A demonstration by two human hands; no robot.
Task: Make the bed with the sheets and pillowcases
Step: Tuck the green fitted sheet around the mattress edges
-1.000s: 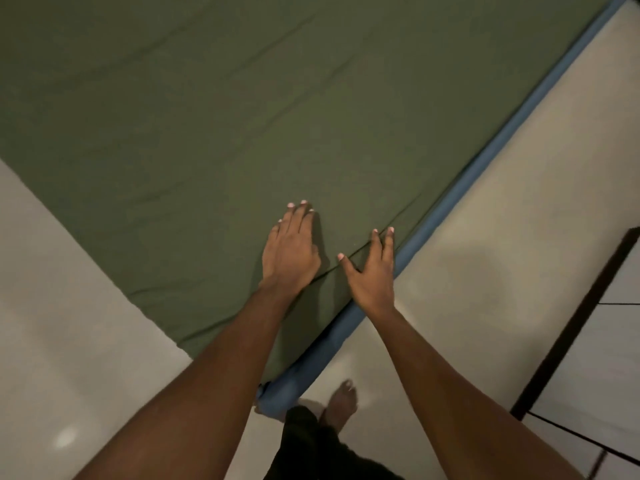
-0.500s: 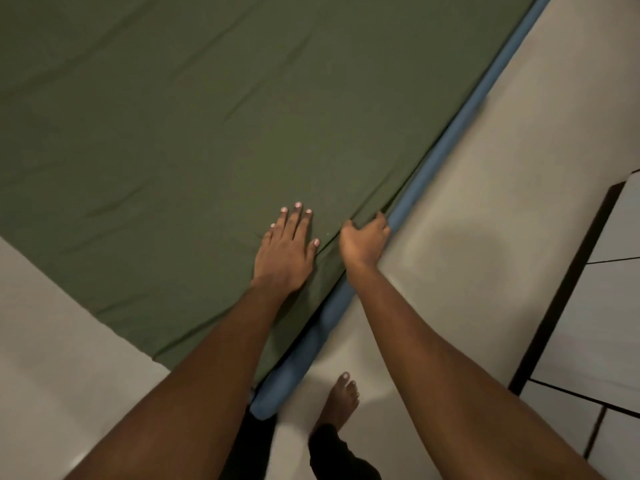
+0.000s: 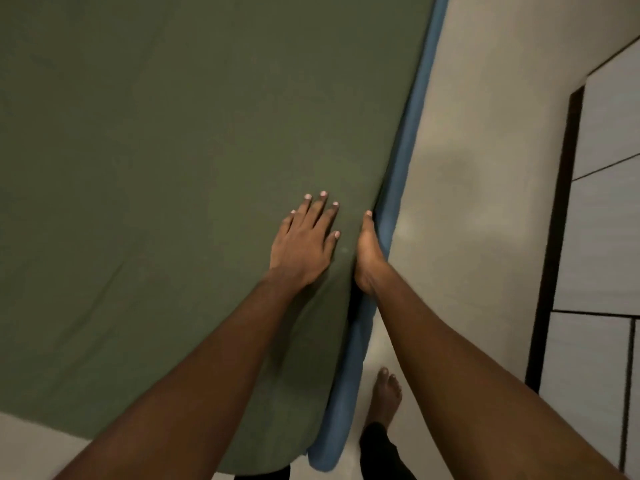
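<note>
The left hand (image 3: 304,244) is laid flat, fingers straight and slightly spread, on the olive-green fabric bed sheet (image 3: 173,168), pressing it down and gripping nothing. Just beside it, the right hand (image 3: 369,254) is set edge-on at the side of the bed, its thumb lying along the sheet's border while its fingers are hidden down between the sheet and the blue padded mattress (image 3: 408,140); whether the hem is pinched there or only pushed cannot be told. The sheet is spread over the whole visible top of the mattress, with faint creases, and a strip of blue is left uncovered along the right side down to the rounded near corner. The cloth is judged light, soft and limp, likely to slide and bunch rather than hold a shape, so it is best taken at the hem along this side and near the corner, drawn taut and tucked under. The mattress edge is judged to yield under pressure. A bare foot (image 3: 384,396) is planted on the pale glossy floor (image 3: 485,133) beside the bed.
</note>
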